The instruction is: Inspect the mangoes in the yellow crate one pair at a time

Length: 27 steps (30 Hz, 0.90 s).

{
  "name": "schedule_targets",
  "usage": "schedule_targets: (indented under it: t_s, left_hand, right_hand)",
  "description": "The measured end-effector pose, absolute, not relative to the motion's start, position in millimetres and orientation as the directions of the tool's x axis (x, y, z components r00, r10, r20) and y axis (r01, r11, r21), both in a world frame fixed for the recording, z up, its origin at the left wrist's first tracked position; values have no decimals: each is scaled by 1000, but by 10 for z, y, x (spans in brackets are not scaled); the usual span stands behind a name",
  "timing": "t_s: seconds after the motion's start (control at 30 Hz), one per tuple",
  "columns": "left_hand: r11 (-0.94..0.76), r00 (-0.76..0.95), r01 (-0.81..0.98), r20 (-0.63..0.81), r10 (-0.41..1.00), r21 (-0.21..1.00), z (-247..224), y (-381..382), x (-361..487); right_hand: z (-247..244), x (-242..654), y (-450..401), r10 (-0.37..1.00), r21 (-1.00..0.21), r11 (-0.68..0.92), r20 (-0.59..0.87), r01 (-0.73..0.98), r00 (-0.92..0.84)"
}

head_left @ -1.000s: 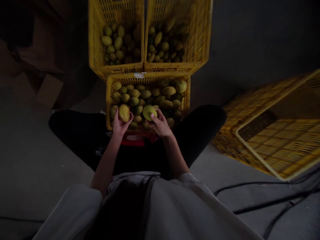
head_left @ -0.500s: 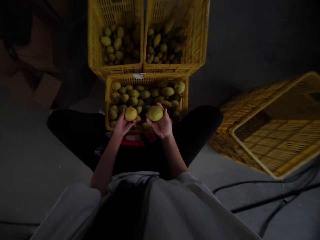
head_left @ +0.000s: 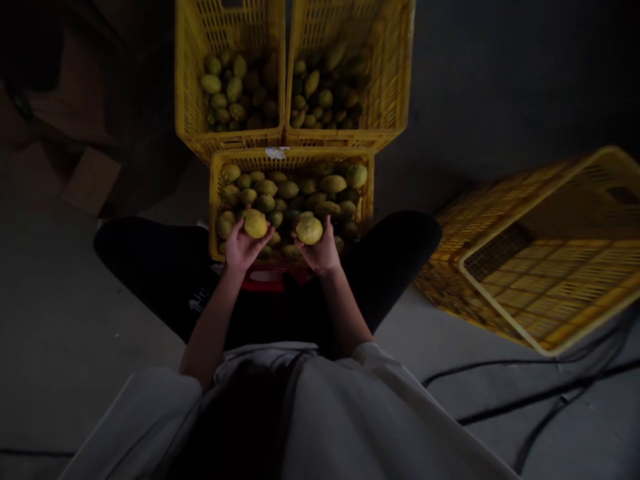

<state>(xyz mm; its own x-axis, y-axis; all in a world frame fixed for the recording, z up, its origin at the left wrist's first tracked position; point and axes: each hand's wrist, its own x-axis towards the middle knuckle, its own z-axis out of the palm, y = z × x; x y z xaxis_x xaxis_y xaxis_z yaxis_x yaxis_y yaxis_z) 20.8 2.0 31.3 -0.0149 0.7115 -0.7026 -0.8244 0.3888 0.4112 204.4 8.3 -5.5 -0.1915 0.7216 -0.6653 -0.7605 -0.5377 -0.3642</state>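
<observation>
My left hand is closed around a yellow lemon, its fingers at the fruit's sides. A second, slightly greener lemon sits in my right hand, with the thumb on its right side. Both hands are held side by side over the near part of a yellow plastic crate between my knees. Many green and yellow lemons lie in that crate; my hands and the held fruit cover some of them.
Two taller yellow crates, one at the back left and one at the back right, hold more fruit. Another yellow crate lies tilted on the right. Black cables cross the floor there. Cardboard lies at the left.
Both lemons have turned in my hands and now show different sides. My hands have shifted only slightly, and the view has moved a little.
</observation>
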Motion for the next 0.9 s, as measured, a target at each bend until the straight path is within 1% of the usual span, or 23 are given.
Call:
schedule_targets:
  t_s: [0.07,0.17,0.23,0.3,0.43,0.53,0.6,0.67,0.8,0.9]
  left_hand:
    - [411,10,-823,-712,702,393,308,14,218]
    - [454,25,-813,-757,652,365,290,18,247]
    - [466,11,-814,-791,612,348,278,29,272]
    - [442,-15,-832,-810,586,336,270,41,293]
    - [366,-39,-870,-787,616,330,267,62,305]
    - [377,-41,-871,-812,583,314,263,73,292]
    - [395,-40,-868,-836,548,301,257,74,284]
    - [404,-21,-868,-835,550,288,250,69,279]
    - [397,26,-876,-796,605,274,254,60,273]
    - [418,55,-873,-801,596,251,269,71,272]
  right_hand:
    - [-52,2036,83,712,-359,-522,-683,-774,-163]
    - [-61,2027,66,754,-397,-464,-646,-792,-118]
    - [-85,2033,55,772,-401,-440,-626,-803,-110]
    - [-111,2053,46,767,-381,-441,-629,-813,-122]
    - [-127,2105,39,756,-355,-417,-647,-837,-102]
    - [-127,2123,51,723,-281,-390,-683,-877,-102]
    - [-141,2130,69,696,-208,-410,-700,-888,-157]
    - [-162,2135,88,687,-170,-432,-698,-886,-201]
    - [-162,2126,101,681,-203,-404,-718,-892,-145]
    - [-101,2107,91,695,-265,-421,-709,-867,-120]
